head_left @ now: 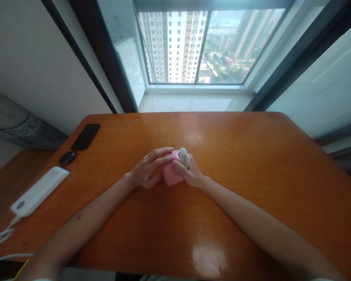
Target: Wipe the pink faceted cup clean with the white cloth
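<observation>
A small pink box-like thing is between my two hands over the middle of the table. My left hand comes at it from the left, its fingers bent over the top and the thumb low at the near side. On the right, my right hand closes round a bunched light-grey piece that looks like cloth. Its thumb lies across the pink thing's upper right side. Most of the right fingers are hidden behind the grey piece and the pink thing.
The wooden table has rounded far corners. Along its left side lie a black phone, a round black object and a long white power strip-like block with white cables. A window stands beyond the far edge.
</observation>
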### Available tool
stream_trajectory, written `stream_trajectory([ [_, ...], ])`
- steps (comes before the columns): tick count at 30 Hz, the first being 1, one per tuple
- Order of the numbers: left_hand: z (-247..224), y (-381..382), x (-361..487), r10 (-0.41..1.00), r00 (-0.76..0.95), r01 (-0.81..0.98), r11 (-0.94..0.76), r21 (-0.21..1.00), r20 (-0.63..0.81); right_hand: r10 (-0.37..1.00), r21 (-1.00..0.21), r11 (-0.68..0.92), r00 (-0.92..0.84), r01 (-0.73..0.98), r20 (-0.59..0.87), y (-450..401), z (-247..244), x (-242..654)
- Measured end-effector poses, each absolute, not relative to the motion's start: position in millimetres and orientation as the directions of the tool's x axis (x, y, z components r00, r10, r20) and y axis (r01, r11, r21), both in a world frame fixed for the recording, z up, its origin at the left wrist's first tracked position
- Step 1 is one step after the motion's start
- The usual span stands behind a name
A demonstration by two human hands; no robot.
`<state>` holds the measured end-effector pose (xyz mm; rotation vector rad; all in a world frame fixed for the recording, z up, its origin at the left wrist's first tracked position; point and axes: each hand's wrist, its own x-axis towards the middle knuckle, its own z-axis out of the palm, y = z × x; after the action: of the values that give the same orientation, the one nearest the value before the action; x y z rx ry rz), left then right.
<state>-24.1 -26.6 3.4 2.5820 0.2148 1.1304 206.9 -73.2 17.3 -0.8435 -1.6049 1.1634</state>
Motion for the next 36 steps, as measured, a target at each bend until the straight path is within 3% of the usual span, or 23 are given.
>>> stream_trajectory([
  [10, 1.3, -23.8, -26.7, 0.295, 0.654, 0.030, -0.930, 0.366, 0.697, 0.917, -0.956, 0.288, -0.299, 0.046, 0.262, -72.4, 12.9, 208.5],
  [16, -0.3, -27.1, -25.0, 0.360, 0.633, 0.025, -0.895, 0.446, 0.686, 0.927, -0.970, 0.243, -0.298, 0.021, 0.226, -73.6, 9.5, 209.0],
  [27, -1.0, -29.8, -19.8, 0.456, 0.602, -0.045, -0.800, 0.599, 0.655, 0.903, -0.940, 0.336, -0.306, 0.063, 0.302, -73.3, 5.5, 211.5],
  [36, -5.3, -26.1, -17.9, 0.647, 0.575, 0.016, -0.622, 0.783, 0.501, 0.904, -0.930, 0.349, -0.302, 0.117, 0.301, -74.1, 12.1, 209.9],
])
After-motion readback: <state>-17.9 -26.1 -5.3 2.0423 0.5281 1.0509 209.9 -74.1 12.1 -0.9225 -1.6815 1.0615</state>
